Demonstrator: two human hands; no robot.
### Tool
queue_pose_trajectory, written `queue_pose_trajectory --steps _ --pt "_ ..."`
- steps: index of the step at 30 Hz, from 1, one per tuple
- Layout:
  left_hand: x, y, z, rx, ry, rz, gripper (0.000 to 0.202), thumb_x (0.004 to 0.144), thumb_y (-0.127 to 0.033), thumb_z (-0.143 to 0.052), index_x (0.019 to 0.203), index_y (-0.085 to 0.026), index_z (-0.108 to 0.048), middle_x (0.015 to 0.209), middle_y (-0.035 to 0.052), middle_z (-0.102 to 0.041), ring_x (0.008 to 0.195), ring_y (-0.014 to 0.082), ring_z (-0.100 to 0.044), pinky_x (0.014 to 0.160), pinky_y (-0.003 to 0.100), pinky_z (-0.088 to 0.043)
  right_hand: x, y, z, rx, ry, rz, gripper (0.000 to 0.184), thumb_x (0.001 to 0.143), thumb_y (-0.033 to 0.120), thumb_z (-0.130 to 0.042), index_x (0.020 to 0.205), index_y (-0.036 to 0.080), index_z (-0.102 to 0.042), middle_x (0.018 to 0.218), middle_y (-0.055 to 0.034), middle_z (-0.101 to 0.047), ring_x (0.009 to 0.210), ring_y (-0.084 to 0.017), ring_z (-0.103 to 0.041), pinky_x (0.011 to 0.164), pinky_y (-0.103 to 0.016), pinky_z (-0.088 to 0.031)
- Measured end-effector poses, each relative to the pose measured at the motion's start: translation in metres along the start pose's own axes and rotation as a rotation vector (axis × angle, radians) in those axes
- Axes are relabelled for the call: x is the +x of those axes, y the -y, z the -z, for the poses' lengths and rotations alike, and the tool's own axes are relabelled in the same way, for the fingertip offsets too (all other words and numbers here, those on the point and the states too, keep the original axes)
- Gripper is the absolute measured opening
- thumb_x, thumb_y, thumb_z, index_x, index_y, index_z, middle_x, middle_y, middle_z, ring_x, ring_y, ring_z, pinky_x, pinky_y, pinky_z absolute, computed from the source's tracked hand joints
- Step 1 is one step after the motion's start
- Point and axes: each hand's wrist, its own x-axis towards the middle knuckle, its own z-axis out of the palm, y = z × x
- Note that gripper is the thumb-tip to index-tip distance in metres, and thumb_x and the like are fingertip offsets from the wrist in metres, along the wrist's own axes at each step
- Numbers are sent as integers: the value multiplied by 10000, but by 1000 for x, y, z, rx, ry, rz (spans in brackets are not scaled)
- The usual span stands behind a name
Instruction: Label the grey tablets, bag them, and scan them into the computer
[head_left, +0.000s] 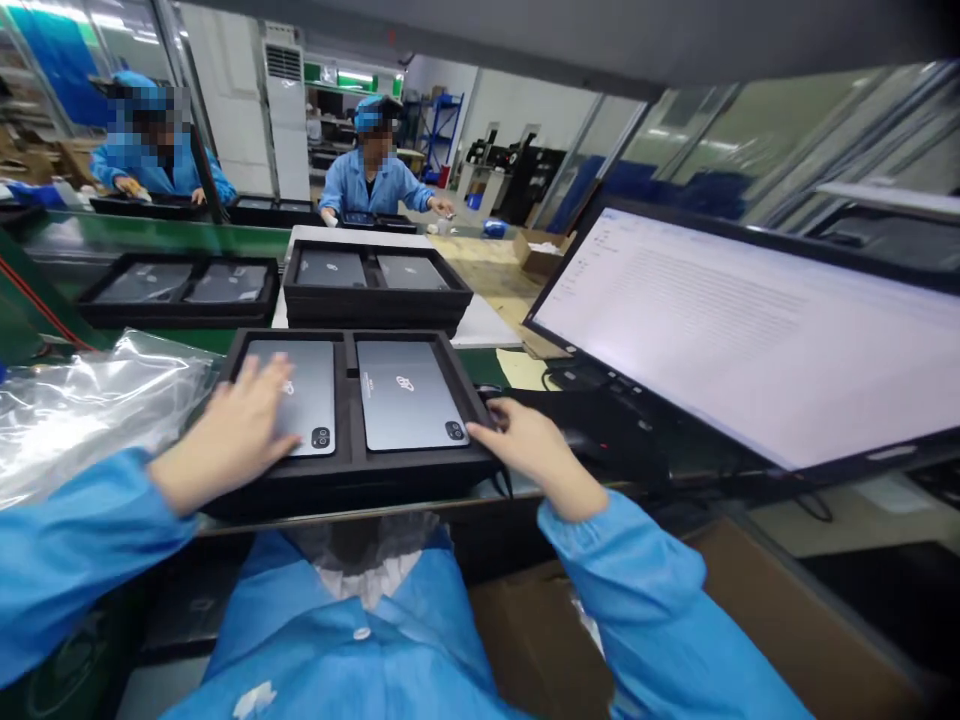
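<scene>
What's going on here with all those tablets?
A person in a blue smock is handling a black tray that holds two gray tablets, camera sides up. The left grip, fingers spread, is over the left tablet; I can't tell whether it touches. The right grip is at the tray's right edge, close to the other tablet's corner. Behind it are more trays with tablets, and two co-workers in blue.
</scene>
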Motion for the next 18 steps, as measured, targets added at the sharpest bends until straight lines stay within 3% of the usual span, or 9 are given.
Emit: queue_pose_trajectory --steps 3,6,9,13,16,18 --pt "-36 49 -8 -296 -42 403 975 788 -535 -618 1574 -23 -351 1598 291 -435 1449 440 -500 1167 591 -463 -12 -10 -6 36 151 -67 226 892 390 -691 993 202 -769 991 -125 -806 960 -319 -771 770 -343 -550" --pt "-41 60 -4 -577 -21 646 851 713 -474 -567 1471 -105 -455 1426 220 -636 1239 370 -677 1061 547 -555 -9 -8 -9 52 139 -83 158 869 306 -633 878 200 -750 946 -126 -801 954 -324 -765 757 -345 -540" --pt "-35 47 19 -712 -16 713 761 611 -459 -597 1322 -190 -562 1358 142 -696 1184 362 -693 1010 540 -577 -7 -8 3 177 88 -49 143 795 319 -626 813 229 -737 848 -87 -786 873 -317 -753 734 -359 -544" --pt "-21 30 52 -905 -80 798 802 542 -471 -720 1304 -275 -564 1205 43 -764 1033 331 -730 826 489 -624 1 -15 32 514 -3 -25 250 745 396 -644 894 240 -770 871 -74 -785 859 -304 -746 742 -375 -580" --pt "16 38 60 -956 -199 709 803 615 -352 -756 1375 -222 -530 1268 83 -744 966 284 -736 803 455 -627 43 -13 51 527 -166 20 243 737 395 -680 893 232 -768 865 -70 -766 875 -301 -726 794 -390 -583" --pt "61 52 59 -849 -318 561 766 698 -228 -744 1422 -154 -503 1307 115 -727 982 256 -738 866 454 -623 92 -3 60 458 -265 47 187 740 376 -699 812 208 -738 782 -58 -721 834 -288 -695 812 -395 -573"
